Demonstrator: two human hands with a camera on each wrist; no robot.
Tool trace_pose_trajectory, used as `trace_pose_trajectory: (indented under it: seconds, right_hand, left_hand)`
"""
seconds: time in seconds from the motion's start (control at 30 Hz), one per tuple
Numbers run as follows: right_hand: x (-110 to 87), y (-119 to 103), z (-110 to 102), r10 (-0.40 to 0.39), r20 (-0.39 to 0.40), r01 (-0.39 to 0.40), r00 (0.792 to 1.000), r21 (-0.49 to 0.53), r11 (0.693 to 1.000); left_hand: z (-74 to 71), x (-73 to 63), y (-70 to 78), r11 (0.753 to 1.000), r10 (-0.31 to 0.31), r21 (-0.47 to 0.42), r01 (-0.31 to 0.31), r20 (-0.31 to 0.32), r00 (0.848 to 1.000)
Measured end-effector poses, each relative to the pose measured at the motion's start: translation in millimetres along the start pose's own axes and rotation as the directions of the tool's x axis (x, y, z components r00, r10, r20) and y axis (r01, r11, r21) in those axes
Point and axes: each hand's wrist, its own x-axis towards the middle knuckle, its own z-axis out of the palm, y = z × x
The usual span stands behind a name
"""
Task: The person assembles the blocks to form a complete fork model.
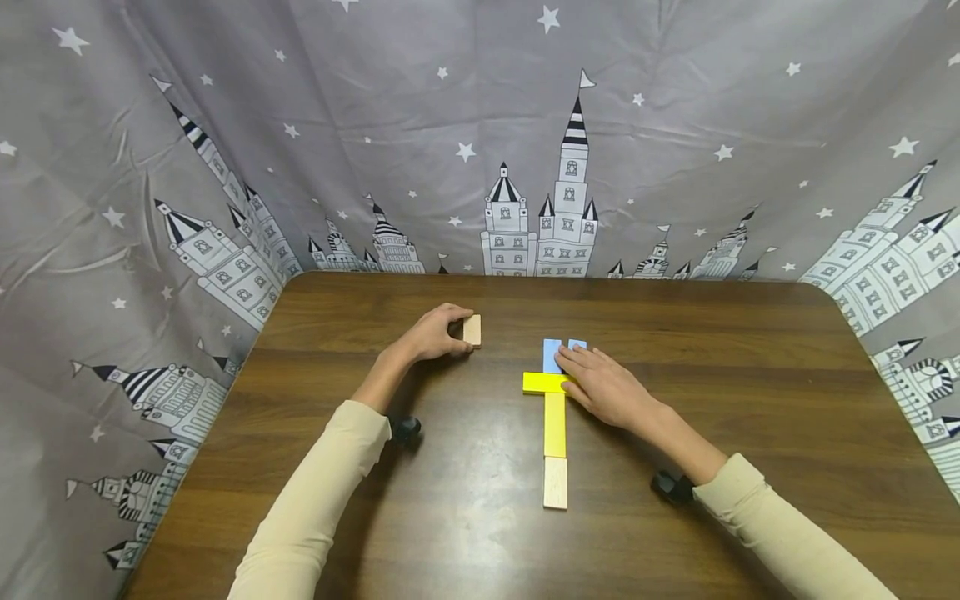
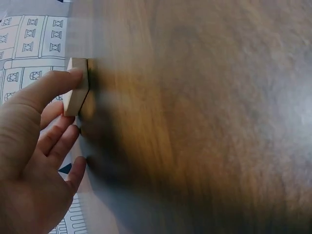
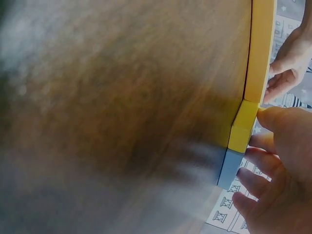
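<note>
My left hand [image 1: 435,333] pinches a small plain wooden block [image 1: 472,331] between thumb and fingers, low over the far middle of the table. In the left wrist view the thumb presses one face of that block [image 2: 77,95]. My right hand [image 1: 609,387] lies over a row of flat blocks, its fingers fairly straight. Its fingertips touch the two blue blocks [image 1: 551,354], partly covering one, and the thumb touches the right end of the crosswise yellow block [image 1: 536,382]. Below that, a lengthwise yellow block [image 1: 555,425] meets another plain wooden block [image 1: 556,483].
The brown wooden table [image 1: 465,533] reaches back to a grey curtain [image 1: 420,108] printed with castles and stars, which hangs along its far edge and sides. A dark wrist camera sits under each forearm.
</note>
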Motion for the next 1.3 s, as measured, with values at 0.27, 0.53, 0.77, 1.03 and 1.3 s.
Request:
trace_pose_trajectory:
  seconds: [0.27, 0.53, 0.77, 1.03, 1.3]
  right_hand:
    - [0.2, -0.7, -1.7, -0.004, 0.000, 0.004, 1.000, -0.003, 1.000]
    - [1.6, -0.5, -1.7, 0.003, 0.008, -0.003, 1.000, -0.007, 1.000]
    - [1.5, -1.0, -1.8, 0.008, 0.013, -0.008, 1.000, 0.000, 1.000]
    - [1.3, -1.3, -2.6, 0.020, 0.025, -0.020, 1.000, 0.009, 1.000]
    - [1.1, -0.4, -2.6, 0.019, 0.029, -0.019, 0.999, 0.011, 1.000]
  left_hand:
    - [7.7, 0.4, 10.7, 0.997, -0.010, -0.075, 0.008, -0.023, 1.000]
    - [24.4, 3.7, 23.6, 0.991, 0.054, -0.115, -0.060, -0.053, 0.997]
    - [37.7, 7.4, 36.3, 0.988, 0.079, -0.130, -0.084, -0.045, 0.996]
    - [47.6, 11.9, 48.3, 0.986, 0.099, -0.133, -0.101, -0.025, 0.995]
    - [50.3, 13.7, 53.9, 0.986, 0.098, -0.140, -0.094, 0.027, 0.995]
